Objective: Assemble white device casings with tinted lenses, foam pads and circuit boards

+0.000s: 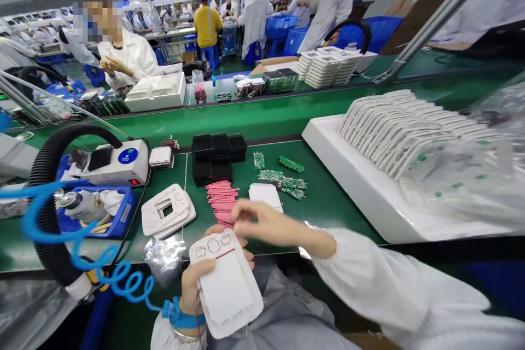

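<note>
My left hand (196,283), with a blue strap at its wrist, is wrapped round a white panel (256,303) near the table's front edge. On that panel lies a white rectangular piece (227,287), with a thin dark red strip along its top and a thin wire at its left side. My right hand (264,222) is raised just above the panel's upper right, thumb and fingers curled towards each other and slightly blurred. Whether anything small is between those fingertips cannot be made out. Behind my hands lies a pile of pink strips (222,199).
Black blocks (213,154), green circuit boards (285,181), white sheets (266,196) and white panels (166,209) lie on the green table. A large white tray (348,175) stands right; a blue tray (123,219) and black hose (41,175) stand left. A person (133,52) sits opposite.
</note>
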Demonstrator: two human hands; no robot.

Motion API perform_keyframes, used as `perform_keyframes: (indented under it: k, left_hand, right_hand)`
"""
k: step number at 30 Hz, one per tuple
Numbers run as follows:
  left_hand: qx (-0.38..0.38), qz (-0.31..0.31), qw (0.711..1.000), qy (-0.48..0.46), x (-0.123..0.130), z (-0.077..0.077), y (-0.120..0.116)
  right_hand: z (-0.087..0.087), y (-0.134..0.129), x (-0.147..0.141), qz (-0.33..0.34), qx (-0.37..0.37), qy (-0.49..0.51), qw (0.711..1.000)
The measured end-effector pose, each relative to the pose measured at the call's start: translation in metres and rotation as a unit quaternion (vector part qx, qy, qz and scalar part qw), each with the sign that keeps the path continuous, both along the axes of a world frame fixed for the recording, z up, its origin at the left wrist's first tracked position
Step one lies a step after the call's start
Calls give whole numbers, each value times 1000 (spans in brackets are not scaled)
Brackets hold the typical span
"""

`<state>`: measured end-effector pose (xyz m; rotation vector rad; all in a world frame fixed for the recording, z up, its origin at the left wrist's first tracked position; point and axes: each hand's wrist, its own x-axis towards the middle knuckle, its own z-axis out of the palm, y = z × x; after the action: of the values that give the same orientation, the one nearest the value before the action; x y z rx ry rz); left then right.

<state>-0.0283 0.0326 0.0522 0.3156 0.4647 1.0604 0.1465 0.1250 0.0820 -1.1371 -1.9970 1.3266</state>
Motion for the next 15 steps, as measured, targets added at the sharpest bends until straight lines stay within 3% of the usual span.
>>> perform_keyframes:
  k: [1, 3, 6, 8, 12, 15]
  left_hand:
    - [-7, 5, 1000, -9, 0, 1, 1]
    - [-26, 25, 999, -14, 0, 2, 4]
    - [-48, 49, 998, -5, 0, 2, 9]
    - [-52, 52, 997, 6, 1, 2, 12]
    - [-69, 38, 997, 1, 1, -2, 14]
    - [-69, 31, 997, -9, 3, -8, 12]
  right_hand:
    - [1, 22, 8, -70, 22, -83, 994]
    - [-1, 66, 26, -206, 57, -226, 950]
    - [-18, 119, 47, -283, 61, -300, 909]
    - [-30, 137, 54, -302, 58, -327, 893]
    - [-31, 139, 61, -316, 56, -335, 886]
    - [-11, 105, 57, -329, 97, -293, 892]
